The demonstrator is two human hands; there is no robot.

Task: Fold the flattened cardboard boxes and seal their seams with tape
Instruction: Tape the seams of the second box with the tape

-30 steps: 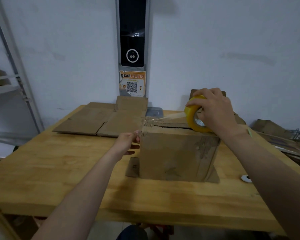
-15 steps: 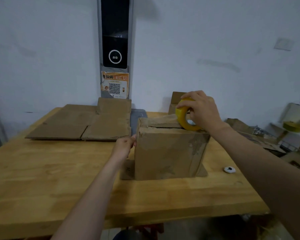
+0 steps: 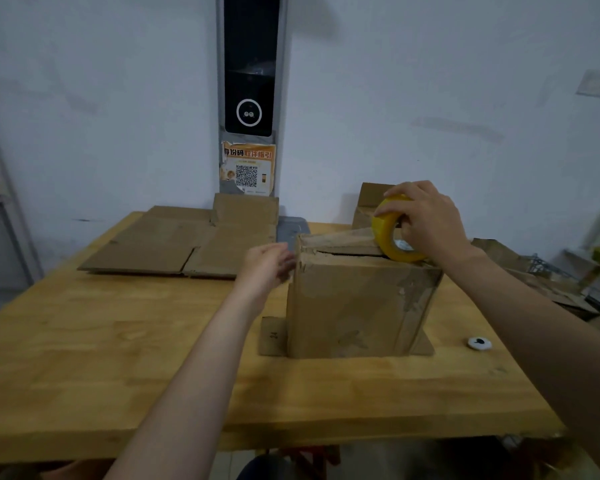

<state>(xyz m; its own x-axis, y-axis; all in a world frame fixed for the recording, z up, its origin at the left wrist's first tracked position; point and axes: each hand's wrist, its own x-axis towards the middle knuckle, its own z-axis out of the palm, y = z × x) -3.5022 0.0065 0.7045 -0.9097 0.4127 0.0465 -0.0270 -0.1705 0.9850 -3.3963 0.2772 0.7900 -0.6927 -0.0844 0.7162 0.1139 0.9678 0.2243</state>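
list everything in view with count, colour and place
cardboard box: one, brown, upright mid-table
tape roll: one, yellow, on the box's top, right end
flattened cardboard boxes: stack, count unclear, brown, table's far left
small disc: one, white with black mark, on the table right of the box
table: one, light wood
QR-code poster: one, orange, on the wall column
black panel: one, white ring, above the poster
second box: one, brown, behind the tape roll
left hand: fingers stretched to the box's top left edge
right hand: grips the tape roll
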